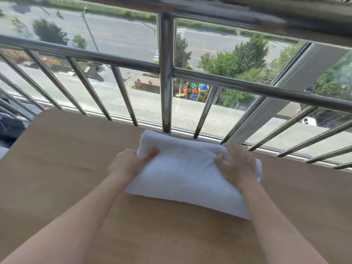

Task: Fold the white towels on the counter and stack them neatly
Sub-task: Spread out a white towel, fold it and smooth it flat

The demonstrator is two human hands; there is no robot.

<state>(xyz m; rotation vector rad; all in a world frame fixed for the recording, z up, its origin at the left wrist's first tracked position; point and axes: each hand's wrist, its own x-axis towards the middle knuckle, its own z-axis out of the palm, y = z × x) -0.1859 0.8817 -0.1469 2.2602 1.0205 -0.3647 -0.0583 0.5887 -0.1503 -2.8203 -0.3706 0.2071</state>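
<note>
Wood surface runs up to a window behind a metal railing. One white towel, folded into a thick rectangle, lies mid-surface near the far edge. Left hand pinches its left end, thumb on top. Right hand grips the right end, fingers curled into the cloth.

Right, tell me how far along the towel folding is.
Done: one white towel lies folded into a thick pad on the counter. In hand: the left hand and right hand grip its two ends. Left: stacking; no other towel or stack is in view.
</note>
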